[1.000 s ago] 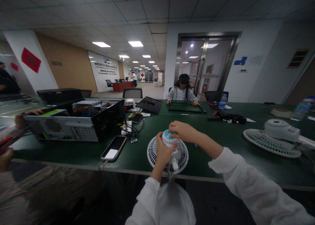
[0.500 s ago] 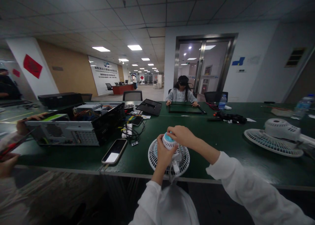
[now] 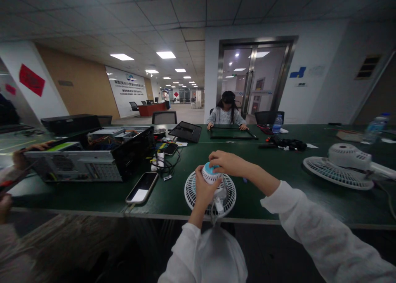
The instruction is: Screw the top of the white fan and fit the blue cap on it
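Note:
A small white fan lies face down near the front edge of the green table, grille flat on the surface. Its motor housing sticks up, with a blue cap on top. My left hand is wrapped round the housing from the near side. My right hand reaches in from the right, fingers curled over the blue cap. A white cable hangs from the fan over the table edge.
A phone lies left of the fan, beside an open computer case and tangled cables. A second white fan lies at the right. A person sits across the table; another person's hand shows at far left.
Both hands keep their grip on the fan. The view has shifted slightly; my right hand's fingers have moved a little on the blue cap.

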The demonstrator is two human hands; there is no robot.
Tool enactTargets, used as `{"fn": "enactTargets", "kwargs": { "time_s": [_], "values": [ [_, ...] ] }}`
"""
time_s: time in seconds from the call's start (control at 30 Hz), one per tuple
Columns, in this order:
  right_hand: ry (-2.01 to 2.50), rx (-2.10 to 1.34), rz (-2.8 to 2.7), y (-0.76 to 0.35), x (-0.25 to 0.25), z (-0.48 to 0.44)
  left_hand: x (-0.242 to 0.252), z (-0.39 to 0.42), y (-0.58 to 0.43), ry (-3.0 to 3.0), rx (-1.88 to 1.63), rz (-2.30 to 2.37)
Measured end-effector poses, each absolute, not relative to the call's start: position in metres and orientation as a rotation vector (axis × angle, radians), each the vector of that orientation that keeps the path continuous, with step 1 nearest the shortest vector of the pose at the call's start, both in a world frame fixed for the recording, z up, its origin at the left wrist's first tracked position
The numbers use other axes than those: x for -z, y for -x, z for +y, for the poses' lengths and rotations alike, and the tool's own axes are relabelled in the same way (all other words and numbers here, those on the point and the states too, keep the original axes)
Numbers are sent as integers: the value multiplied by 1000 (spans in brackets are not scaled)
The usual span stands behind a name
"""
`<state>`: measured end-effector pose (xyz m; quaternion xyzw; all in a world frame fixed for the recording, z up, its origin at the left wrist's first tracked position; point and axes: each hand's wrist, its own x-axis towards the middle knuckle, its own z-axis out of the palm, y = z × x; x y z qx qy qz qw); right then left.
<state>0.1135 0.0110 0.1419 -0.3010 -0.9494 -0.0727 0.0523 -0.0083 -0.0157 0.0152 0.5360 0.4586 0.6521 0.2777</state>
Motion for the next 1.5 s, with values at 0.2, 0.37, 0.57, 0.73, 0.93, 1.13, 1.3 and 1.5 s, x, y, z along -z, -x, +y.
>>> {"fn": "enactTargets", "kwargs": {
  "time_s": [0.2, 0.37, 0.57, 0.73, 0.93, 1.13, 1.3, 1.5],
  "values": [
    [1132, 273, -2859, -101, -138, 11, -14, -15, 9, -1453, -1738, 1239],
    [1690, 306, -2423, -75, -120, -4, -15, -17, 7, -1427, -1742, 1280],
    [1621, 73, -2425, -86, -129, -16, -14, -17, 7, -1426, -1754, 1223],
    [1270, 97, -2742, -106, -148, -12, -11, -15, 8, -1454, -1757, 1233],
    [1269, 168, -2795, -101, -144, 2, -10, -15, 7, -1456, -1741, 1248],
    [1733, 393, -2400, -74, -122, -3, -14, -16, 6, -1437, -1766, 1257],
    [1632, 39, -2215, -81, -121, -12, -15, -17, 7, -1449, -1752, 1231],
    [870, -975, -1577, -108, -122, -34, -12, -17, 7, -1460, -1772, 1248]
  ]
}}
